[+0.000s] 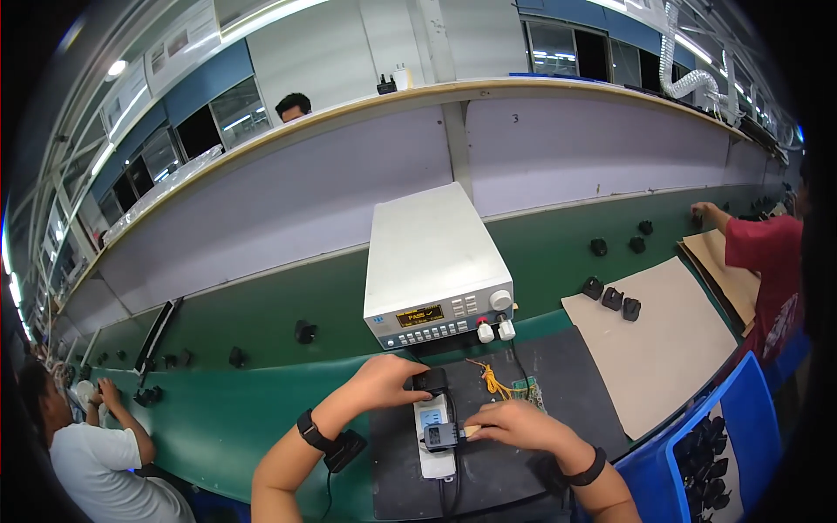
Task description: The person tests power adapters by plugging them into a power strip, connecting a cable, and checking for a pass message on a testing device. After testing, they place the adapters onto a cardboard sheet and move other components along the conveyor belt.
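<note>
Black adapter, held by left fingers, underside hidden

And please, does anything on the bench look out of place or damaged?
Slightly: yellow wires lie bunched by a bare green circuit board on the black mat, beyond the right hand; uncased, they look untidy. I see no spill or clear damage.

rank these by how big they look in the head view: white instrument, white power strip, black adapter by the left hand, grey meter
Largest to smallest:
1. White instrument
2. White power strip
3. Black adapter and grey meter: too alike to rank
</note>
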### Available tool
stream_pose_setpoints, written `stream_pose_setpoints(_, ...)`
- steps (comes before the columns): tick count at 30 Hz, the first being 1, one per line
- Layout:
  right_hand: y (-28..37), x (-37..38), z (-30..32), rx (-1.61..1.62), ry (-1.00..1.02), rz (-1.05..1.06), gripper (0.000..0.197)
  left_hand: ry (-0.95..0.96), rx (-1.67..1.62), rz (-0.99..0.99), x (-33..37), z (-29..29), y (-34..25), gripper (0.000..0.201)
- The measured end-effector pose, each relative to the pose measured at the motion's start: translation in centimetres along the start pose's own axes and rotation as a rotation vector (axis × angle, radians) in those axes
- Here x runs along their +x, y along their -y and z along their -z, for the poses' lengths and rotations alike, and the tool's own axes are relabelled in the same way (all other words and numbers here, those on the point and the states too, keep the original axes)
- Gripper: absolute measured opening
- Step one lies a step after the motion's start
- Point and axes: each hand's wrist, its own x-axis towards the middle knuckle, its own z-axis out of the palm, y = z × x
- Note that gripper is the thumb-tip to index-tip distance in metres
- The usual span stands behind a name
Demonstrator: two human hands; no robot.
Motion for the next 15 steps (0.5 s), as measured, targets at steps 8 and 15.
stream_pose_setpoints(8,-2.9,3.4,0.2,-0.017,-0.369,-0.044,0.019,0.073,0.13,0.091,0.4,-1.1,-0.7,0.045)
stream_pose_setpoints(15,-5.3,5.9,-2.4,-0.066,-0.445,0.059,0.02,0.025,0.074,0.08,-0.3,-1.0,-0.9,0.045)
